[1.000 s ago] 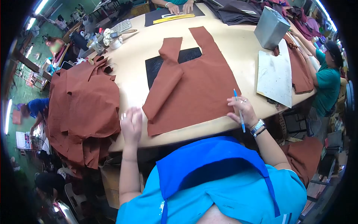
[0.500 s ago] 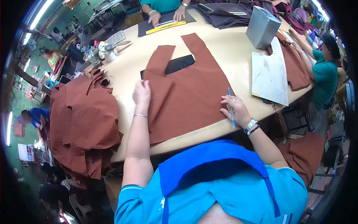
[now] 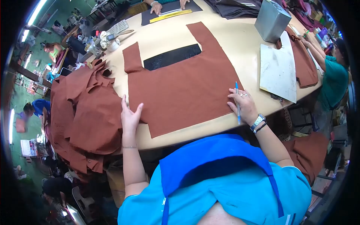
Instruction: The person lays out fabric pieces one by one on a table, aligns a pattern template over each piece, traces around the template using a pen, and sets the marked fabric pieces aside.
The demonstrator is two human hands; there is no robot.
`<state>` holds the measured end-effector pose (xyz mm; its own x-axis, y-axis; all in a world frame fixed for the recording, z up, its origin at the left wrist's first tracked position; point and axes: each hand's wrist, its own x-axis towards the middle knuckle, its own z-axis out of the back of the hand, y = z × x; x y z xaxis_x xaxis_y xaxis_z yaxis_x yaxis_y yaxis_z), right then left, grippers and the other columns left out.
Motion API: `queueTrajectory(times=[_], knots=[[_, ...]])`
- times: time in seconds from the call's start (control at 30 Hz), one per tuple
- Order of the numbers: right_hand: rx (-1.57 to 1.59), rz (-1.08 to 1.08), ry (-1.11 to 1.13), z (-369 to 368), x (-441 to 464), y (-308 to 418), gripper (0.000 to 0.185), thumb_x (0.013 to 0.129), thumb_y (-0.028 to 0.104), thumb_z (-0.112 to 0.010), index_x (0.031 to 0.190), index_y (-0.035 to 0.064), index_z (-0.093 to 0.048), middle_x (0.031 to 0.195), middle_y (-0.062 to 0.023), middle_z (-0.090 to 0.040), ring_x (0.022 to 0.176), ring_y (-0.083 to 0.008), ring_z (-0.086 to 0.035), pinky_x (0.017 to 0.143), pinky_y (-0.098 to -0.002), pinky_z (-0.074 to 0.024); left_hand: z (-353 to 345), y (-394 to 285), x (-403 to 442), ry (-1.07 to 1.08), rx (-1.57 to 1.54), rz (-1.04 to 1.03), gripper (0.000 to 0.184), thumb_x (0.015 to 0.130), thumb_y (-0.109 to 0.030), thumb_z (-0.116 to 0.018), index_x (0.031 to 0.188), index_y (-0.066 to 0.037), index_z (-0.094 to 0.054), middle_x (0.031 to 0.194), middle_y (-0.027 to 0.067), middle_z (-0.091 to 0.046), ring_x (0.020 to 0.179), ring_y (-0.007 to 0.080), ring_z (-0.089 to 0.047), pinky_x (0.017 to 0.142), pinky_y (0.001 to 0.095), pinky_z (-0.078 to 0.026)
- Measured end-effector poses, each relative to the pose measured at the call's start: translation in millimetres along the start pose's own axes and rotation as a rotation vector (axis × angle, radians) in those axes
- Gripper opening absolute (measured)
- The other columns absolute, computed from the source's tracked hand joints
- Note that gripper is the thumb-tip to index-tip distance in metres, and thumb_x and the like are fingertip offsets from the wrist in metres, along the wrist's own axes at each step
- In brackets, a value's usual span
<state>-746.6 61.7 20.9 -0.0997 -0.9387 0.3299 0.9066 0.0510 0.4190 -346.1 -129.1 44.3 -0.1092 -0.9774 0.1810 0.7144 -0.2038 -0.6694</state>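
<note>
A rust-brown cloth piece [image 3: 183,88] with two upper straps lies spread on the table, partly over a black panel [image 3: 172,57]. At its lower left edge is my left hand [image 3: 130,115], fingers apart and nothing held. My right hand [image 3: 243,105] rests at the cloth's right edge, with a blue pen [image 3: 237,101] held between its fingers. Beside my left hand hangs a heap of the same brown cloth [image 3: 90,116] over the table's left side.
On the pale table [image 3: 157,35] stand a metal tin [image 3: 272,21], a pale board [image 3: 276,71] and a white pot with a brush [image 3: 112,44]. A co-worker's hands touch a yellow ruler [image 3: 170,16] at the far side. Another person [image 3: 333,73] works at the right.
The folded left part of the cloth has been opened out to the left. My left hand went up to the cloth, then came back down and spread its fingers. The pen stays in my right hand.
</note>
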Motion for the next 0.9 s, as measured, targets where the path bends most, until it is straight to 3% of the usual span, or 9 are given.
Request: queueTrajectory(times=[0.1,0.2,0.23,0.37,0.4,0.47,0.57,0.67,0.9], knots=[[-0.008,0.000,-0.003,1,-1,4,0.022,0.085,0.020,-0.070,0.103,0.0105,-0.064,0.124,-0.0095,-0.064,0.119,-0.0255,-0.057,0.107,-0.0488,-0.0352,-3,22,-23,0.006,-0.064,-0.228,0.078,0.082,-0.018,-0.075,0.146,-0.006,-0.032,0.102,0.0197,-0.069,0.085,0.0308,-0.069,0.078,0.0375,-0.054],[-0.002,0.000,0.015,-1,-8,4,0.022,0.085,0.022,-0.070,0.103,0.0116,-0.064,0.123,-0.0085,-0.064,0.117,-0.0259,-0.058,0.106,-0.0480,-0.0363,12,11,-41,0.281,-0.316,0.206,0.070,0.085,-0.009,-0.071,0.146,-0.010,-0.035,0.091,0.0118,-0.068,0.062,0.0159,-0.062,0.055,0.0280,-0.051],[0.002,0.002,0.026,1,-8,6,0.022,0.085,0.023,-0.070,0.103,0.0118,-0.064,0.123,-0.0084,-0.064,0.117,-0.0262,-0.058,0.105,-0.0480,-0.0366,10,15,-42,0.294,-0.488,0.377,0.065,0.088,-0.005,-0.067,0.145,-0.013,-0.036,0.081,0.0058,-0.065,0.051,0.0043,-0.049,0.042,0.0197,-0.038],[-0.209,0.066,-0.089,24,-10,3,0.030,0.081,0.026,-0.073,0.105,0.0117,-0.064,0.119,-0.0091,-0.065,0.112,-0.0262,-0.060,0.098,-0.0444,-0.0424,16,23,-46,0.309,-0.298,0.308,0.065,0.088,-0.008,-0.068,0.145,-0.006,-0.035,0.065,0.0012,-0.058,0.046,0.0041,-0.045,0.038,0.0221,-0.034],[-0.235,0.032,-0.147,36,-9,-10,0.032,0.080,0.027,-0.074,0.106,0.0116,-0.063,0.118,-0.0101,-0.065,0.110,-0.0268,-0.061,0.097,-0.0433,-0.0430,22,2,-49,0.334,-0.314,0.331,0.066,0.088,-0.008,-0.069,0.144,-0.004,-0.037,0.060,-0.0017,-0.055,0.048,0.0020,-0.045,0.042,0.0211,-0.035],[-0.269,-0.008,-0.258,61,-8,-39,0.037,0.077,0.028,-0.076,0.108,0.0115,-0.062,0.116,-0.0121,-0.066,0.108,-0.0281,-0.062,0.095,-0.0412,-0.0442,23,12,-55,0.225,-0.208,0.090,0.063,0.088,-0.014,-0.070,0.143,-0.004,-0.041,0.075,0.0032,-0.063,0.067,0.0108,-0.059,0.063,0.0281,-0.048],[-0.421,-0.234,-0.176,101,-16,-69,0.050,0.075,0.031,-0.079,0.116,0.0084,-0.061,0.121,-0.0145,-0.064,0.113,-0.0303,-0.059,0.098,-0.0431,-0.0428,31,-2,-59,-0.187,0.543,-0.545,0.057,0.093,-0.028,-0.063,0.143,-0.009,-0.043,0.117,0.0136,-0.063,0.112,0.0268,-0.058,0.099,0.0471,-0.041],[-0.665,-0.215,-0.173,103,-35,-101,0.062,0.072,0.039,-0.080,0.122,0.0113,-0.058,0.113,-0.0150,-0.066,0.107,-0.0317,-0.062,0.097,-0.0424,-0.0434,22,50,-51,0.019,0.770,-0.099,0.055,0.097,-0.040,-0.050,0.145,-0.014,-0.043,0.150,0.0161,-0.038,0.141,0.0357,-0.030,0.113,0.0608,-0.018],[-0.450,-0.751,-0.334,136,-62,-189,0.069,0.076,0.048,-0.077,0.126,0.0044,-0.056,0.116,-0.0232,-0.064,0.108,-0.0371,-0.062,0.092,-0.0429,-0.0489,20,82,11,-0.079,0.658,0.122,0.057,0.100,-0.044,-0.039,0.149,-0.016,-0.033,0.154,0.0179,-0.031,0.144,0.0360,-0.024,0.111,0.0656,-0.017]])
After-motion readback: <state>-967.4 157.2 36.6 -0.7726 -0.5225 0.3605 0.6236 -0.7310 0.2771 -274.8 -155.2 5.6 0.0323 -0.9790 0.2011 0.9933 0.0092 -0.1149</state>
